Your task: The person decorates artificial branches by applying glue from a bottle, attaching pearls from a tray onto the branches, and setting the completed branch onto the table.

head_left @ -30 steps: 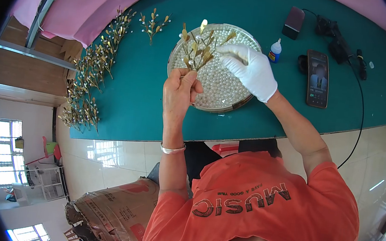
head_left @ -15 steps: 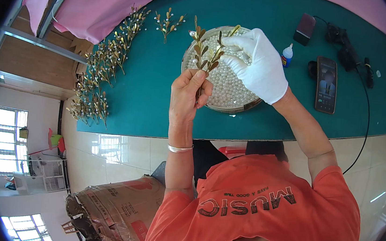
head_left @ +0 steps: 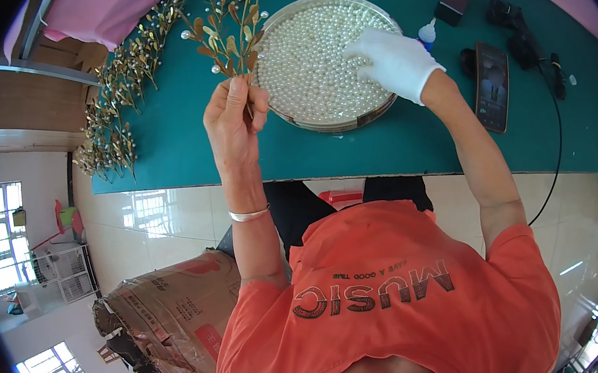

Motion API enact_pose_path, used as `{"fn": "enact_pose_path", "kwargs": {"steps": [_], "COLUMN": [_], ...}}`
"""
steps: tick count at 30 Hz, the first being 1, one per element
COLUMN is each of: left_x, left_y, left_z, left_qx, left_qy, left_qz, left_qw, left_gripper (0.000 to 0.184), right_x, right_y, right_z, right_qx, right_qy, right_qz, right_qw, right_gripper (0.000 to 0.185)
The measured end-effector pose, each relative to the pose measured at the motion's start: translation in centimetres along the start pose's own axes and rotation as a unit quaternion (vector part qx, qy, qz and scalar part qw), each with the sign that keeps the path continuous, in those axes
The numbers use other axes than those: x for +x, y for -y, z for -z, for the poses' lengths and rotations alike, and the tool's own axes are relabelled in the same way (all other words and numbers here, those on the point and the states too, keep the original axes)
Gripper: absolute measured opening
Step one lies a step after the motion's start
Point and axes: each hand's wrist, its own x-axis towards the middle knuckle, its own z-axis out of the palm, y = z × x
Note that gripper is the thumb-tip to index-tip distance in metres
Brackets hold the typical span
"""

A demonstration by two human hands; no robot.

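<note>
My left hand is closed around the stem of a gold leaf spray, held upright at the left side of the tray. The spray has bronze-gold leaves and a few white pearl beads at its tips. In a white glove, my right hand reaches over the round tray. Its fingers are bent together down at the pearl beads, which cover the tray bottom. Whether a bead sits between these fingertips is hidden.
More gold leaf sprays lie along the table's left side. Right of the tray are a small glue bottle, a dark box, a phone and black cables. A cardboard box stands on the floor.
My left hand has moved left with the spray, away from over the tray. My right hand has left the spray and lowered to the pearl beads. The camera view has shifted.
</note>
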Motion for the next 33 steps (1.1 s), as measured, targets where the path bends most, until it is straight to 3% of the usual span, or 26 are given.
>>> {"fn": "enact_pose_path", "kwargs": {"steps": [2, 6, 8, 17, 26, 28, 29, 30, 32, 33], "left_x": [-0.3, -0.7, -0.9, -1.1, -0.9, -0.8, -0.8, -0.8, -0.8, -0.8], "left_y": [0.0, 0.2, 0.3, 0.5, 0.5, 0.6, 0.6, 0.8, 0.9, 0.9], "left_z": [0.2, 0.5, 0.8, 0.6, 0.0, 0.0, 0.0, -0.1, -0.6, -1.1], "left_qx": [0.001, 0.018, 0.031, 0.063, 0.066, 0.071, 0.073, 0.090, 0.108, 0.126], "left_qy": [-0.018, -0.032, -0.038, -0.055, -0.044, -0.044, -0.042, -0.047, -0.047, -0.052], "left_qz": [-0.002, -0.011, -0.012, -0.013, -0.009, -0.008, -0.010, -0.013, -0.012, -0.017], "left_qw": [1.000, 0.999, 0.999, 0.996, 0.997, 0.996, 0.996, 0.995, 0.993, 0.991], "left_gripper": [0.027, 0.026, 0.026, 0.024, 0.024, 0.024, 0.024, 0.023, 0.023, 0.022], "right_x": [0.4, 2.0, 2.8, 3.1, 3.1, 2.7, 2.8, 2.9, 2.4, 2.1], "right_y": [0.6, 1.1, 1.4, 0.7, -0.2, 0.1, 0.1, 0.1, -0.2, 0.3], "right_z": [-0.4, -2.1, -2.6, -5.3, -5.4, -4.3, -3.2, -2.8, -2.2, -1.1], "right_qx": [-0.011, -0.044, -0.067, -0.050, -0.088, 0.072, 0.190, 0.191, 0.441, 0.463], "right_qy": [0.059, 0.078, 0.123, 0.048, 0.045, -0.034, 0.028, 0.027, -0.029, -0.033], "right_qz": [0.030, 0.061, 0.015, 0.000, 0.040, 0.046, -0.008, -0.009, -0.047, -0.049], "right_qw": [0.998, 0.994, 0.990, 0.998, 0.994, 0.996, 0.981, 0.981, 0.896, 0.884], "right_gripper": [0.038, 0.038, 0.032, 0.012, 0.011, 0.015, 0.018, 0.018, 0.023, 0.025]}}
